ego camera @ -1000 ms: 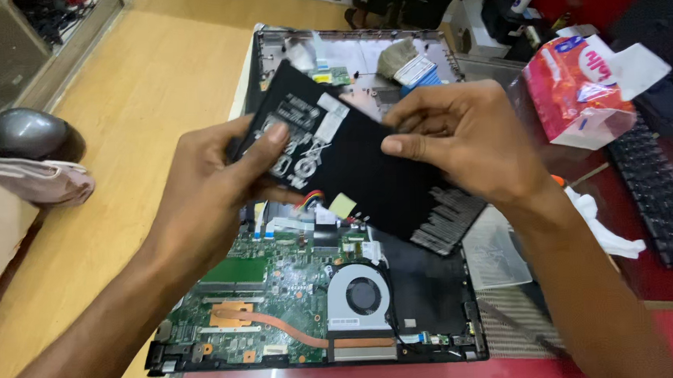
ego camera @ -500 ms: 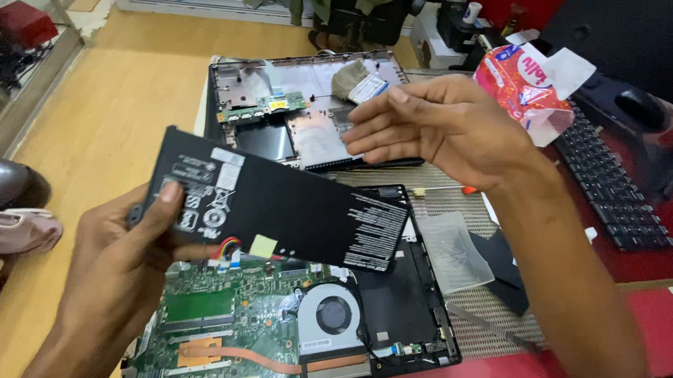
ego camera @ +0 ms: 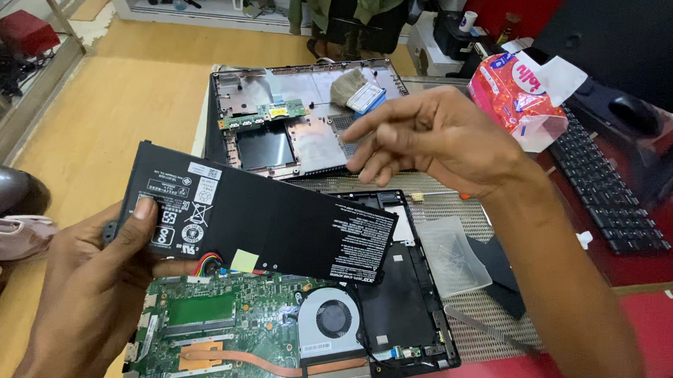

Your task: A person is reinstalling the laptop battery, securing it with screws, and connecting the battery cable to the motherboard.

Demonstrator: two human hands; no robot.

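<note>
Head view. The left hand (ego camera: 92, 298) clamps a flat black laptop battery (ego camera: 262, 219) at its left end, thumb pressed on the labelled face and fingers curled beneath; the battery is held in the air above the opened laptop base (ego camera: 402, 299), clear of it. The right hand (ego camera: 440, 135) hovers above the battery's right end, empty, fingers loosely spread and apart, touching nothing. Beyond the laptop base lies the detached bottom cover (ego camera: 304, 130), inner side up, with a small green circuit board (ego camera: 265, 115) upon it; to the right of the base are a clear plastic bag (ego camera: 453, 256) on the mesh mat, a black keyboard (ego camera: 605, 192) and a red-and-white packet (ego camera: 514, 98). Within the base, a round cooling fan (ego camera: 331, 321) and a copper heat pipe (ego camera: 238, 359) sit below the battery, and a green mainboard (ego camera: 206, 323) lies under its left half. Step in hand, as judged: the battery appears lifted free of the base and is being held up for inspection. The next move seems to call for a steady one-handed hold, or support from the free hand at the far end. The battery's long axis runs left to right, dipping toward the lower right; its labelled face points up at the camera, and its coloured wire lead (ego camera: 207, 263) hangs from the near edge
</note>
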